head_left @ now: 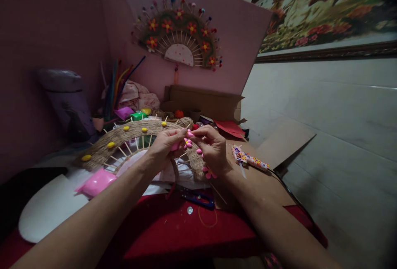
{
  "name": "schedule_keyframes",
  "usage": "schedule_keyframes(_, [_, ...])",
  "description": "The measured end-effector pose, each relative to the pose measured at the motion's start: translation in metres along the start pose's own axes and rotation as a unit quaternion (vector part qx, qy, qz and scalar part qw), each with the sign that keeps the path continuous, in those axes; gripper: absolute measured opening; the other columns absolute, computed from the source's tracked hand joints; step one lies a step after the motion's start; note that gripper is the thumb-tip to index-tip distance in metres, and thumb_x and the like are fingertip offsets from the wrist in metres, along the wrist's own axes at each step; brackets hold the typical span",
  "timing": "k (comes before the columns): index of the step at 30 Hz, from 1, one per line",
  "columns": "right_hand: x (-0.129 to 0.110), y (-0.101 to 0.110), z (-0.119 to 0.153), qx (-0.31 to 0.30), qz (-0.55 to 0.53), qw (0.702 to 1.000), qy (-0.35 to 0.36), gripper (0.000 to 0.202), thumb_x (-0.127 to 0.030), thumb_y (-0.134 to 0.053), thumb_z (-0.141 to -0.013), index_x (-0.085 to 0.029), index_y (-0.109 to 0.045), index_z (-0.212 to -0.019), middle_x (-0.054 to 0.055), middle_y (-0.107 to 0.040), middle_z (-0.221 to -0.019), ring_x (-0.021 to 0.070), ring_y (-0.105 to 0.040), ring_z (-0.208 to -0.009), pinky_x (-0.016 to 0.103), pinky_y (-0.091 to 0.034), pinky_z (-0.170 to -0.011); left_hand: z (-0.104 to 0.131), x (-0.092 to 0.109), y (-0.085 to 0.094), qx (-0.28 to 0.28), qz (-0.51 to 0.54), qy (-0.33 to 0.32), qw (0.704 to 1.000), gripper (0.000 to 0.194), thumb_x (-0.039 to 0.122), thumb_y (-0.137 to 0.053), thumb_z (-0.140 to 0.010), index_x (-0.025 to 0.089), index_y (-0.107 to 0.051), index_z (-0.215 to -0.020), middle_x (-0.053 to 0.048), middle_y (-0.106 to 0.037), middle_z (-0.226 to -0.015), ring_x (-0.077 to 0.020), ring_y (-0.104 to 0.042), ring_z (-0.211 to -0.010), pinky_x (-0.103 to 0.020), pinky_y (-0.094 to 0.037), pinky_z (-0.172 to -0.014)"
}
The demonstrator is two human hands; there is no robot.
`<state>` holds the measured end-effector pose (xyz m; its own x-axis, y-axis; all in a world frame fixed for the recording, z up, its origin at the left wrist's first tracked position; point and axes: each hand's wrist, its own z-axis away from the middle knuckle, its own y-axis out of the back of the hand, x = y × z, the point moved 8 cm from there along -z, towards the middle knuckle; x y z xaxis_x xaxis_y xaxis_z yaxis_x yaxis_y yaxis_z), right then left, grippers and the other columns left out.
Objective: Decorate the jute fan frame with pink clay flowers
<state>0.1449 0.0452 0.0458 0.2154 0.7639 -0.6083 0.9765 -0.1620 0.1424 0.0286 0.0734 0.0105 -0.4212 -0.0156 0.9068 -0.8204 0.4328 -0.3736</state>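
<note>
Lying nearest on the red cloth (173, 236) are a small clear disc (190, 210) and blue-handled scissors (198, 198), with a pink packet (97, 183) farther left. Just beyond, the left hand (166, 147) and right hand (214, 149) meet above the right side of a twine-covered fan frame (135, 128), fingertips closed on a small pink piece (189, 133) between them. Yellow ovals (111, 145) dot the frame's left side; a pink flower (209, 173) sits at its right end. A flower-patterned corded tool (256, 162) lies right, on cardboard. Farthest, a decorated fan (180, 22) hangs on the pink wall.
</note>
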Motion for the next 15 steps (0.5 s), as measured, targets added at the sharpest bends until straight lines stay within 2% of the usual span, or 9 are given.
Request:
schedule_keyframes(2, [-0.0006,0.0007,-0.0003,0.003,-0.001,1.000,0.004,0.004,-0.026,-0.069,-0.078,-0.022,-0.068,-0.078,0.001,-0.062,-0.079,0.0123,-0.056,-0.071,0.024,-0.041,-0.054,-0.0002,-0.0016,0.0001,-0.002,-0.004,0.005,1.000,0.036,0.045,-0.072,-0.070,0.012,-0.060,-0.066,0.006,-0.041,-0.043,-0.0014,-0.030,-0.035,-0.017,-0.015,-0.036])
schedule_keyframes(5, [-0.0022,0.0014,-0.0010,0.005,-0.003,1.000,0.014,0.003,-0.024,-0.069,-0.078,-0.022,-0.067,-0.077,0.000,-0.062,-0.078,0.0123,-0.056,-0.071,0.025,-0.041,-0.056,-0.0003,-0.0027,-0.0020,-0.011,-0.011,0.011,1.000,0.037,0.043,-0.075,-0.068,0.012,-0.057,-0.059,0.007,-0.039,-0.040,-0.0011,-0.028,-0.034,-0.017,-0.015,-0.036])
schedule_keyframes(9, [-0.0036,0.0031,-0.0012,0.010,0.009,1.000,0.022,0.005,-0.025,-0.070,-0.077,-0.022,-0.067,-0.077,0.000,-0.062,-0.077,0.0130,-0.056,-0.072,0.026,-0.043,-0.057,0.0004,0.0000,0.0008,0.021,-0.022,0.013,0.999,0.039,0.046,-0.077,-0.063,0.013,-0.057,-0.058,0.006,-0.041,-0.039,-0.0019,-0.031,-0.034,-0.017,-0.013,-0.036])
schedule_keyframes(15, [0.0019,0.0012,-0.0008,-0.014,0.020,1.000,-0.011,0.010,-0.027,-0.068,-0.079,-0.023,-0.067,-0.088,0.001,-0.063,-0.081,0.0125,-0.055,-0.071,0.025,-0.041,-0.052,0.0022,0.0051,-0.0043,0.005,-0.025,0.004,1.000,0.039,0.039,-0.080,-0.061,0.013,-0.052,-0.053,0.007,-0.039,-0.039,-0.0013,-0.030,-0.034,-0.017,-0.014,-0.036])
